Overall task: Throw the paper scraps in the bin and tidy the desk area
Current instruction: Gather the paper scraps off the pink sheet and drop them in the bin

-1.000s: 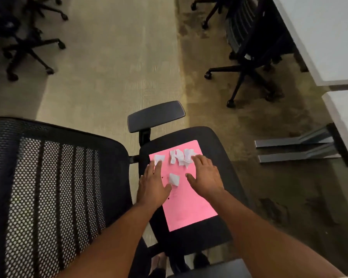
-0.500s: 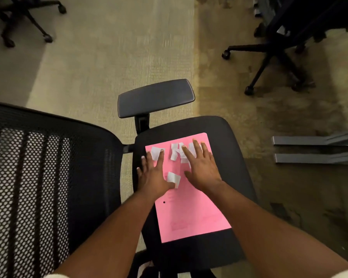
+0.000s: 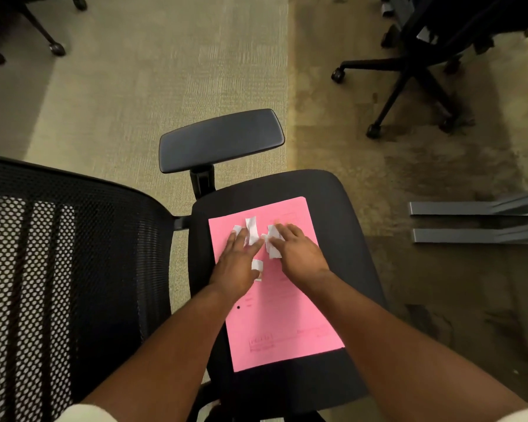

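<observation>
Nearest us, both forearms reach up from 6 o'clock over a black chair seat (image 3: 342,208), on which a pink sheet (image 3: 282,324) lies with its long axis running roughly 5 to 11 o'clock. We see the left hand (image 3: 237,266) and right hand (image 3: 299,254) resting palm-down on the sheet's far half, fingers loosely spread and flat; neither holds anything that we can make out.

The white scraps (image 3: 251,229) lie on the sheet at and just beyond the fingertips, toward 12 o'clock. A tall strip stands between the two hands, its long axis close to 12–6. A small piece sits at 11 o'clock of the left fingertips, touching them. A crumpled cluster lies under and beside the right fingers. One lone scrap (image 3: 257,264) lies nearer us, in the gap between the hands, touching the left thumb side.

We judge that the coming move, gathering the scraps, turns on this layout: the pieces fall between converging fingertips, so an inward sweep by both hands would bunch them; each hand is nearest its own side's pieces, and the left is nearest the lone scrap. Loose paper may slide off the sheet.

Farther out, an armrest (image 3: 221,141) stands at 12 o'clock and a mesh backrest (image 3: 58,269) at 9 o'clock. Beyond lie carpet (image 3: 165,71), another chair's base (image 3: 409,74) at 1 o'clock, and desk feet (image 3: 470,222) at 3 o'clock. No bin is in view.
</observation>
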The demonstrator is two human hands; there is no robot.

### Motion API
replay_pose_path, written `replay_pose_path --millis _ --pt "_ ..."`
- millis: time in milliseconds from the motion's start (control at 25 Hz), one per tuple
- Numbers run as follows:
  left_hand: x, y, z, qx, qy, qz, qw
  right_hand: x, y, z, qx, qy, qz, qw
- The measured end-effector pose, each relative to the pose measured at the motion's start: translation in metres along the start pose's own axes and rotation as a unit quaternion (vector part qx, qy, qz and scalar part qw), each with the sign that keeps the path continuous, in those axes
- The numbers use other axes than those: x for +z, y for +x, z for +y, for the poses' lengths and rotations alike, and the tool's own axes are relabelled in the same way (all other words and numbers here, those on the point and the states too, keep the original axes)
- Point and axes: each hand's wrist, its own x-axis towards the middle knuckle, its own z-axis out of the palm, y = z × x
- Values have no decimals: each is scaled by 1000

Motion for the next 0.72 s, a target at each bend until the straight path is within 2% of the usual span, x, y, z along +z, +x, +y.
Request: replay_pose_path --millis 240,520,720 --pt "12 -12 10 6 -18 56 998 12 -7 -1 44 41 10 998" --pt "14 -26 5 -42 -81 49 995 18 -39 -11 131 102 13 986" --pt "-11 -55 17 -9 -83 61 995 -5 -81 -31 189 129 38 973"
